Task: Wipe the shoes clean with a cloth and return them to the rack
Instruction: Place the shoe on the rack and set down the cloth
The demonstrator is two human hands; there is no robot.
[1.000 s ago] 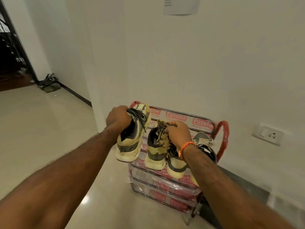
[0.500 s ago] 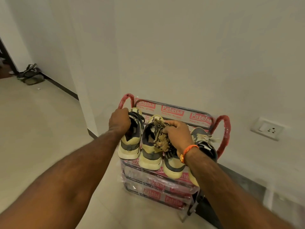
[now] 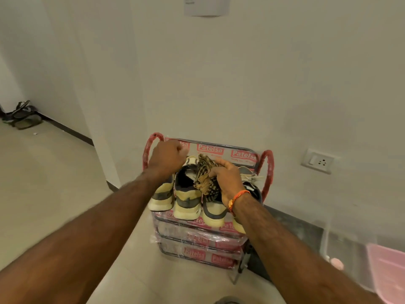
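Resting on the top tier of the rack point(image 3: 198, 232), 4 shoes sit in a row with heels toward the camera. Shoe 1 point(image 3: 161, 197), at the left end, is tan with a grey band and a cream sole. Shoe 2 point(image 3: 188, 199) stands just beside it, same colours, dark lining showing at the collar. Shoe 3 point(image 3: 214, 210) is partly covered by the cloth point(image 3: 205, 178), a bunched tan-and-dark checked rag. Shoe 4 point(image 3: 252, 183), at the right end, is darker with pale laces; the right forearm hides most of it.

Left hand point(image 3: 167, 156) is over the front of shoe 1, fingers curled down; whether they grip the shoe cannot be told. Right hand point(image 3: 228, 179) grips the cloth, fingers closed round it, over shoes 2 and 3. An orange band point(image 3: 237, 199) circles that wrist.

Rack has 3 wrapped tiers printed "Patelsa" and 2 red end loops; the back rail stands close to the wall point(image 3: 219, 84). Heels overhang the front rail. Open floor point(image 3: 54, 183) lies to the left and front. A wall corner stands just left of the rack. At right, a socket point(image 3: 318, 161) is on the wall and a clear bin point(image 3: 350, 249) with a pink lid stands near the rack.
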